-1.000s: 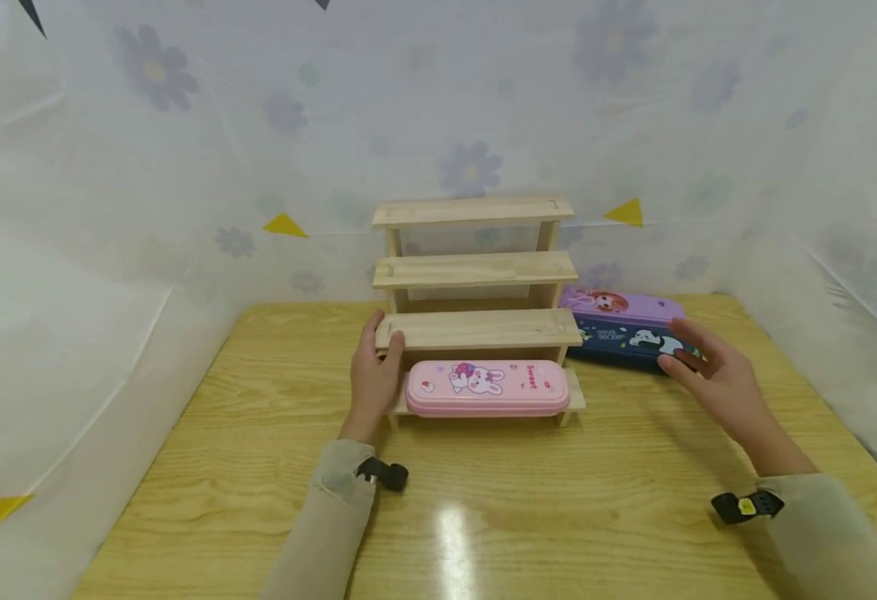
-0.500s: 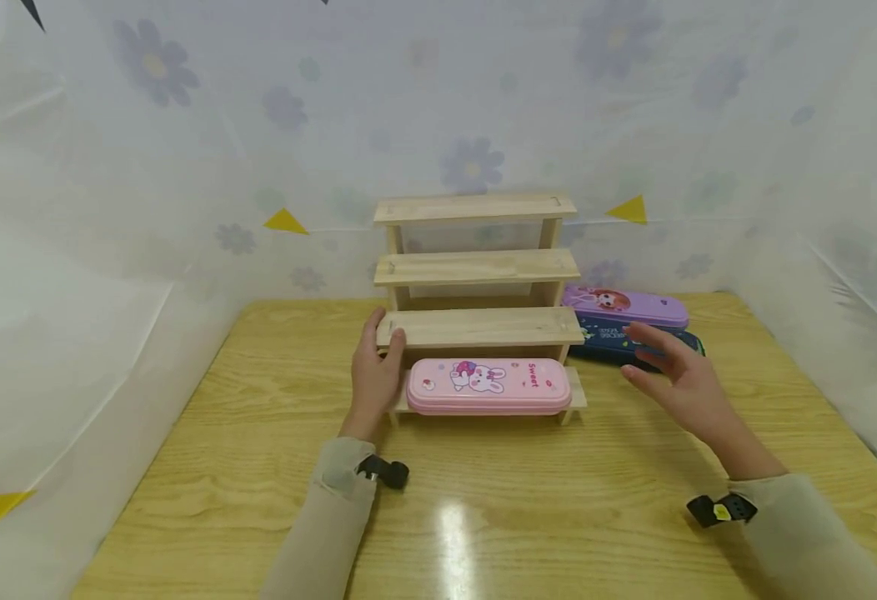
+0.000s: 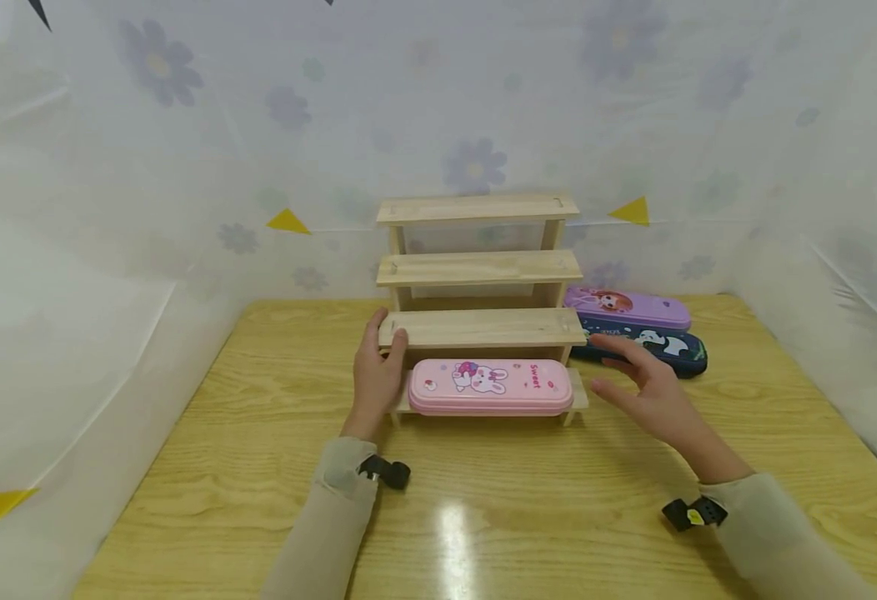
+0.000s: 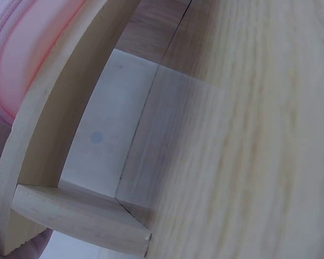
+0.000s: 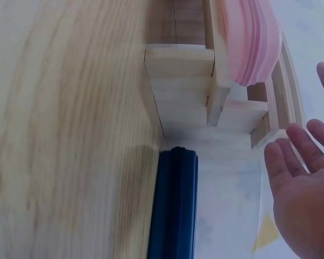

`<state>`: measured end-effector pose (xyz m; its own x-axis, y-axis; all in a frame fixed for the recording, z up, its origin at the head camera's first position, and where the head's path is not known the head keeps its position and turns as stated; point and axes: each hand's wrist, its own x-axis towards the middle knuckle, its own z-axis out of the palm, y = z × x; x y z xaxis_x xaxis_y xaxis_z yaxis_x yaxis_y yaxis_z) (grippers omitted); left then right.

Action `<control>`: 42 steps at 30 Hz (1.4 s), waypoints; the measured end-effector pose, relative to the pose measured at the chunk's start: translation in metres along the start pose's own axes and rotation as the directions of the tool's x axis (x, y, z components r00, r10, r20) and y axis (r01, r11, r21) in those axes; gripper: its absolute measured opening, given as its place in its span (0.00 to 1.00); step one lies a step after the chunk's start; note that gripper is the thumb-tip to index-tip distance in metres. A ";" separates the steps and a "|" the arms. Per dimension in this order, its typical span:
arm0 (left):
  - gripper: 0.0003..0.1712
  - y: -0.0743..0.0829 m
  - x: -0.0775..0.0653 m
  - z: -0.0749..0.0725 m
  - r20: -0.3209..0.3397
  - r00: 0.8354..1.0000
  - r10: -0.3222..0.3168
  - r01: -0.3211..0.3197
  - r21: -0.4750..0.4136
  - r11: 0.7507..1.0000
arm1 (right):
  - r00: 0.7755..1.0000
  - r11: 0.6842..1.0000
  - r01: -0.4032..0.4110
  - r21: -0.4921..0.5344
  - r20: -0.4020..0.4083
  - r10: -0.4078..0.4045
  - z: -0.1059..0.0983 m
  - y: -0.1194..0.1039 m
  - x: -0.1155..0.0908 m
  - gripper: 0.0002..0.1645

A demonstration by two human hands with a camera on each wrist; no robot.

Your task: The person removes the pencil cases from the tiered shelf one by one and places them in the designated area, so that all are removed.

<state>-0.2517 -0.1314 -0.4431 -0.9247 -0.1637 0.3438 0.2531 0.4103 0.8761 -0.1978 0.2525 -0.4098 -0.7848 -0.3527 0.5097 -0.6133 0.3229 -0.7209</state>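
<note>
A wooden stepped shelf [image 3: 481,327] stands on the table, with several board tiers rising toward the back. On its lowest tier lies a pink pencil case [image 3: 493,386] with a rabbit and the word "Sweet" on the lid. My left hand [image 3: 376,377] grips the left end of the second tier, thumb on top; its other fingers are partly hidden. To the right of the shelf, my right hand [image 3: 650,398] hovers with fingers spread and holds nothing. In the right wrist view, that hand [image 5: 308,189] is apart from the shelf and the pink case [image 5: 252,43].
Right of the shelf lie a dark blue panda pencil case [image 3: 684,358] and, behind it, a purple pencil case [image 3: 647,308] with a girl's picture. The wood-grain table [image 3: 528,508] is bounded by a white flowered sheet [image 3: 318,150] at the back and sides.
My right hand has moved left, from over the panda pencil case toward the shelf's right end. My left hand and the pink case have stayed in place.
</note>
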 end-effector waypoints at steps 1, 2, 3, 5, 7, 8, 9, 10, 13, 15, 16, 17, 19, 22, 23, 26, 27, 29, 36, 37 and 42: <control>0.33 0.000 0.000 0.000 0.000 1.000 0.001 -0.001 -0.001 1.000 | 1.000 1.000 0.002 0.003 0.003 -0.002 0.002 0.000 0.000 0.39; 0.33 0.000 0.000 0.000 -0.001 1.000 0.002 -0.002 -0.001 1.000 | 1.000 1.000 0.002 0.010 0.008 -0.002 0.003 0.001 0.001 0.39; 0.33 -0.001 0.000 0.000 -0.002 1.000 0.004 -0.004 -0.001 1.000 | 1.000 1.000 0.001 0.012 0.010 -0.001 0.005 0.002 0.001 0.39; 0.33 -0.001 0.000 0.000 -0.004 1.000 0.006 -0.006 -0.003 1.000 | 1.000 1.000 -0.004 -0.009 0.008 0.004 0.007 0.003 0.001 0.40; 0.33 -0.002 0.000 0.001 -0.004 1.000 0.010 -0.010 -0.004 1.000 | 1.000 0.998 -0.002 -0.062 -0.005 0.001 0.009 0.004 0.002 0.41; 0.33 -0.003 0.000 0.001 -0.005 1.000 0.012 -0.012 -0.004 1.000 | 1.000 0.996 0.001 -0.087 -0.012 -0.002 0.010 0.004 0.002 0.42; 0.33 -0.003 0.000 0.001 -0.005 1.000 0.013 -0.013 -0.005 1.000 | 1.000 0.994 0.003 -0.111 -0.018 -0.005 0.010 0.004 0.002 0.42; 0.33 -0.003 0.000 0.001 -0.005 1.000 0.017 -0.017 -0.007 1.000 | 1.000 0.991 0.003 -0.133 -0.023 -0.006 0.011 0.004 0.002 0.43; 0.32 -0.003 0.001 0.001 -0.007 1.000 0.017 -0.017 -0.007 1.000 | 1.000 0.990 -0.006 -0.143 -0.013 0.004 0.014 0.000 0.003 0.43; 0.32 -0.004 0.001 0.002 -0.006 1.000 0.015 -0.015 -0.004 1.000 | 1.000 0.992 -0.017 -0.125 0.004 0.018 0.017 -0.007 0.004 0.42; 0.32 -0.004 0.001 0.002 -0.006 1.000 0.016 -0.016 -0.005 1.000 | 1.000 0.993 -0.023 -0.117 0.012 0.024 0.018 -0.011 0.005 0.41; 0.32 -0.004 0.001 0.002 -0.005 1.000 0.014 -0.014 -0.004 1.000 | 0.999 0.994 -0.025 -0.110 0.020 0.028 0.019 -0.015 0.006 0.40; 0.32 -0.004 0.001 0.001 -0.004 1.000 0.014 -0.014 -0.006 1.000 | 0.999 0.994 -0.028 -0.103 0.030 0.031 0.022 -0.021 0.007 0.39; 0.33 -0.004 0.001 0.001 -0.002 1.000 0.012 -0.012 -0.006 1.000 | 0.998 0.993 -0.030 -0.117 0.045 0.035 0.026 -0.019 0.008 0.39; 0.33 -0.004 0.001 0.001 -0.002 1.000 0.011 -0.011 -0.004 1.000 | 0.998 0.992 -0.029 -0.127 0.049 0.036 0.027 -0.016 0.008 0.39; 0.33 -0.004 0.001 0.001 -0.003 1.000 0.011 -0.011 0.000 1.000 | 0.997 0.990 -0.036 -0.138 0.062 0.044 0.031 -0.006 0.008 0.42; 0.33 -0.005 0.001 0.001 -0.004 1.000 0.012 -0.012 0.001 1.000 | 0.997 0.990 -0.040 -0.138 0.064 0.049 0.032 -0.004 0.008 0.42; 0.33 -0.005 0.001 0.002 -0.005 1.000 0.012 -0.012 0.003 1.000 | 0.996 0.990 -0.043 -0.135 0.074 0.053 0.035 0.000 0.009 0.43; 0.33 -0.005 0.002 0.001 -0.009 1.000 0.006 -0.006 -0.004 1.000 | 0.992 0.989 -0.046 -0.141 0.110 0.062 0.046 0.004 0.012 0.42; 0.33 -0.005 0.001 0.001 -0.008 1.000 0.006 -0.006 -0.007 1.000 | 0.991 0.989 -0.043 -0.144 0.117 0.060 0.047 0.006 0.012 0.42; 0.33 -0.003 0.001 0.001 -0.007 1.000 0.005 -0.005 -0.009 1.000 | 0.987 0.990 -0.034 -0.138 0.152 0.056 0.053 0.013 0.014 0.42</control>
<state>-0.2540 -0.1316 -0.4459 -0.9214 -0.1683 0.3504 0.2601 0.4030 0.8775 -0.2119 0.2048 -0.4367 -0.7948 -0.4636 0.3916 -0.5924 0.4531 -0.6661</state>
